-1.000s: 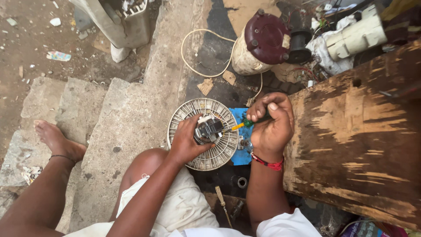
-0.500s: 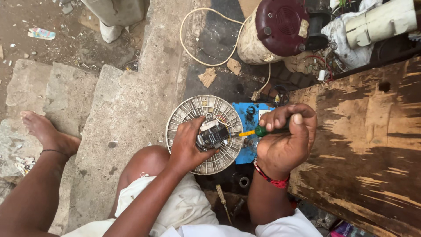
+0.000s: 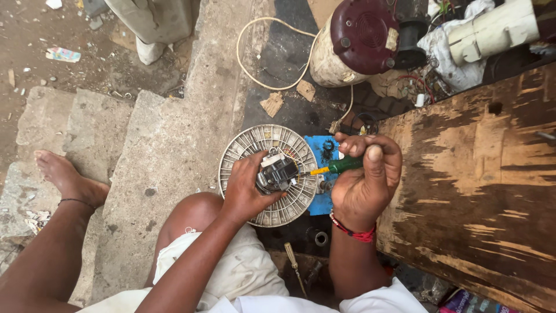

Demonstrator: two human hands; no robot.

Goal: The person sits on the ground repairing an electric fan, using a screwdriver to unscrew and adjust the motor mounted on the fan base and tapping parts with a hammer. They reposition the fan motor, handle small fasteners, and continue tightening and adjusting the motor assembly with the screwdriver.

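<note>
Seen from above: a round, pale-grey ribbed fan-motor housing (image 3: 272, 174), grimy, its radial slats fanning out from a dark metal motor core (image 3: 277, 174) with a small white block on top, resting partly on a bright blue plastic piece (image 3: 322, 174) at the edge of a concrete step (image 3: 168, 156), just left of a worn wooden bench (image 3: 480, 191) with peeling dark varnish. Left hand (image 3: 246, 194) draped over the lower left of the housing, fingers curled shut around the motor core and touching it. Right hand (image 3: 365, 179) just right of the housing, closed in a fist around the green handle of a screwdriver (image 3: 336, 168), thumb pressed on top; yellow shank and tip pointing left into the side of the core, right beside the left fingertips. Red cord bracelet (image 3: 353, 232) on the right wrist. Beyond the housing, a maroon-topped cylindrical appliance (image 3: 353, 43) lying on its side with a white cable (image 3: 255, 58) looping over dark ground. A second screwdriver (image 3: 294, 266) on the ground between the knees. Bare foot (image 3: 63, 174) with a thin anklet out on the lower step at far left.
</note>
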